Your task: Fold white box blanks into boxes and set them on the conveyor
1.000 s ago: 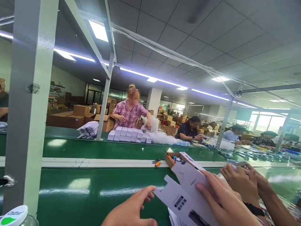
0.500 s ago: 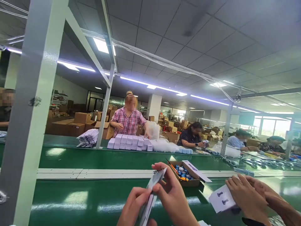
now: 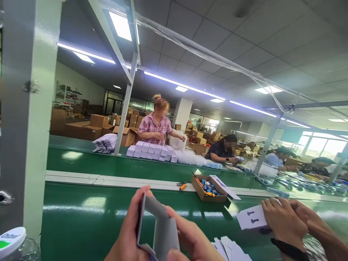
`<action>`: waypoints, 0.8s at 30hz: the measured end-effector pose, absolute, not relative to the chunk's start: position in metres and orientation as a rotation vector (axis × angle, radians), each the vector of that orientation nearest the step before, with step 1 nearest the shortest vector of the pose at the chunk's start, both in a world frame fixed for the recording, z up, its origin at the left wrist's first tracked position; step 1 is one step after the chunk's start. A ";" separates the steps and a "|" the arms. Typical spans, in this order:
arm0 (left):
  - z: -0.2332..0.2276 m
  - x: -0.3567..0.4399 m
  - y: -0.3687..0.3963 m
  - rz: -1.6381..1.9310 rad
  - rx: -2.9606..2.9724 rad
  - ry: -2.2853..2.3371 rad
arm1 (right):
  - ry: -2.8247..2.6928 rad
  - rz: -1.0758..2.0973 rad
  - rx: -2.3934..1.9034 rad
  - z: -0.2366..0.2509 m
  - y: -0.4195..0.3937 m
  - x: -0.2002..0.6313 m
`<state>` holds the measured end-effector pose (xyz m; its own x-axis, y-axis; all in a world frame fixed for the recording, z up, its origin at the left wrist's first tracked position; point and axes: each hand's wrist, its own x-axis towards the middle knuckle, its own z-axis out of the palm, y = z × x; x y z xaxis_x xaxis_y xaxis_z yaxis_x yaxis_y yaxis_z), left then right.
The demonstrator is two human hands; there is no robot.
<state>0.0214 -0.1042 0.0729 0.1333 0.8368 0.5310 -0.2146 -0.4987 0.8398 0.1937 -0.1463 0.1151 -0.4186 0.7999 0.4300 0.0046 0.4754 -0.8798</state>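
Observation:
Between my two hands is a small cardboard box [image 3: 165, 232], opened out into a hollow shape with its grey inner walls facing me. My left hand [image 3: 129, 232] grips its left wall, fingers along the outside. On the other side my right hand [image 3: 190, 235] holds the right wall, thumb low at the near edge. Just right of my hands, flat white cartons [image 3: 230, 250] lie on the green belt [image 3: 89, 224]. At the right, a co-worker's hands [image 3: 285, 221] hold a white box [image 3: 251, 217] with dark printed pictures.
An open brown box [image 3: 209, 188] of blue and orange items stands ahead, beside an orange-handled tool [image 3: 183, 187]. White boxes [image 3: 152, 150] are stacked across the belt before a person in a plaid shirt [image 3: 154, 127]. A metal post [image 3: 40, 108] and a lidded jar [image 3: 13, 239] are at left.
The flat folded carton in my hands has been opened into a hollow box, and my hands have moved apart. My view has shifted, showing the jar and more flat cartons.

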 end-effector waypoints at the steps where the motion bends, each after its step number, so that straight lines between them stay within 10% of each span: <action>1: 0.075 0.021 -0.105 1.549 1.507 0.616 | -1.743 1.151 -0.625 0.117 -0.149 0.191; 24: 0.088 0.028 -0.085 1.554 1.329 0.609 | -1.890 0.426 -0.780 0.143 -0.143 0.168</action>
